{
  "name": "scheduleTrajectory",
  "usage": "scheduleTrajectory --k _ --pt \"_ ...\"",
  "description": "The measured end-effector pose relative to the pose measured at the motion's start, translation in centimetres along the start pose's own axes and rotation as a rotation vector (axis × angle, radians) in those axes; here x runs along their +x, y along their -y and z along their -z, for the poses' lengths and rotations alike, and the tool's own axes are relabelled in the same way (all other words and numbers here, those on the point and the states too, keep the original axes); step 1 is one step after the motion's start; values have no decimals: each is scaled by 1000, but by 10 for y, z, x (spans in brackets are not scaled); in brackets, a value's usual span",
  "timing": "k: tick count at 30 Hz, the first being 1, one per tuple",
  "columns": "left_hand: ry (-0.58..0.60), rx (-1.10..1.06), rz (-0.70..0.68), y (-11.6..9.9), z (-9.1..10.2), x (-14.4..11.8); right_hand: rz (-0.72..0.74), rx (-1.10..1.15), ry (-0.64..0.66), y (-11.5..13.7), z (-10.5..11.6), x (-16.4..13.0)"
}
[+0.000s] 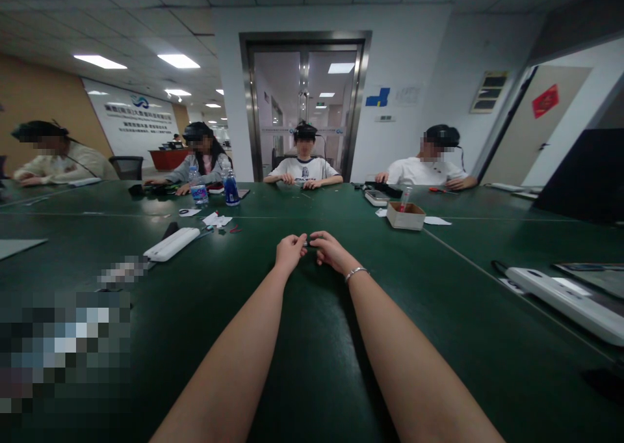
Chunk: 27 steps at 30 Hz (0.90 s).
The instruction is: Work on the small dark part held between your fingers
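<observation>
Both my arms stretch forward over a dark green table [312,365]. My left hand [289,252] and my right hand [330,250] meet at the fingertips and pinch a small dark object [307,242] between them; it is too small to identify. A thin silver bracelet [355,273] sits on my right wrist. The fingers of both hands are curled closed around the small object, just above the tabletop.
A white power strip [171,244] lies to the left, another [568,298] to the right. A small cardboard box [405,216] stands ahead right, two water bottles [199,189] ahead left. Several people sit along the far side, their hands on the table. A dark monitor [585,176] stands at right.
</observation>
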State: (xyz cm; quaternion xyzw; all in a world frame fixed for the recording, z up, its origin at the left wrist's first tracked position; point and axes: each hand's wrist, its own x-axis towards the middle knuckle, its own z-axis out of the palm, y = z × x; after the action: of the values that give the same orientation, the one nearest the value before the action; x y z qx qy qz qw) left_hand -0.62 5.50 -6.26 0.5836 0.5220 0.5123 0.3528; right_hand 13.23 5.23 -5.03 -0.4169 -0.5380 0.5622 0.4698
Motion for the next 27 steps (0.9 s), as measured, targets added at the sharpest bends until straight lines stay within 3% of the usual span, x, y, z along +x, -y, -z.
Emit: scheduleTrajectory --k 20,27 --pt "-8 31 24 1 2 1 -50 -4 34 2 0 0" --pt "-7 35 32 0 1 1 -67 -20 -9 -1 1 3"
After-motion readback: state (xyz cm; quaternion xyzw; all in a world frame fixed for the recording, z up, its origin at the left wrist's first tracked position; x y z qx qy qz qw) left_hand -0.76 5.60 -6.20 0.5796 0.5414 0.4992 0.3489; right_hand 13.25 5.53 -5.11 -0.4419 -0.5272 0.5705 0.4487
